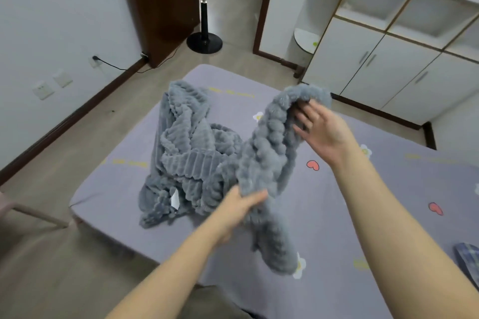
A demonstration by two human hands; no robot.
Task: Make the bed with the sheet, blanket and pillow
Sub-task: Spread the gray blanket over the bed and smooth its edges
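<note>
Grey ribbed plush blanket [197,153], crumpled on smooth sheet [337,215], gripped by both hands.

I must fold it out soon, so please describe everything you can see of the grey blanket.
The blanket is grey-blue, plush and ribbed, with a bobbly edge. It is bunched, not spread, on the lilac sheet near the bed's left side. One part rises in a heap; a white tag hangs low at its front. A long edge strip is lifted: the left hand grips it low, the right hand holds it high with fingers under the fold. The strip's loose end hangs down to the sheet.
</note>
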